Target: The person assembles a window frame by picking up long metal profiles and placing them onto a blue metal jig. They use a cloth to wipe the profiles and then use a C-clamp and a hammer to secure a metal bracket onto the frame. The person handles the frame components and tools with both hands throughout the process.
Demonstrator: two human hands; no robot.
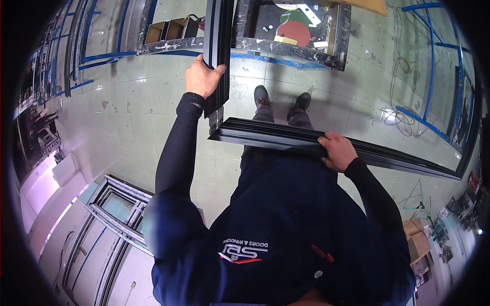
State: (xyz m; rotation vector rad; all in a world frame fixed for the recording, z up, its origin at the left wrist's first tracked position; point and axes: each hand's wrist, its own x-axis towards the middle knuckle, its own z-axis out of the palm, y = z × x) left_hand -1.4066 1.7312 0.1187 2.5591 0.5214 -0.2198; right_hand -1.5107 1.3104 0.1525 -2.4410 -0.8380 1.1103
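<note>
Apparently, a mitred corner is being closed, and the two black lengths are best kept in one plane while this is done. The left profile [217, 56] is gripped by the left hand [204, 79] a little above its cut end, while the cross profile [275, 136] is clasped from above by the right hand [339, 151], well along from the corner, and is held across the front of the body, over the tiled floor [132, 122]. Between the cut ends a grey corner piece [216, 120] is exposed; whether its lower end is seated in the cross profile cannot be told. For a clean fit, it should be lined up with the hollow before any push, and pressure should be applied straight along the left profile, not at a slant. Steadier control would probably be gained with the right hand set nearer the corner, since the mitre could be twisted by the far end, where another black length [469, 150] seems to be joined.
</note>
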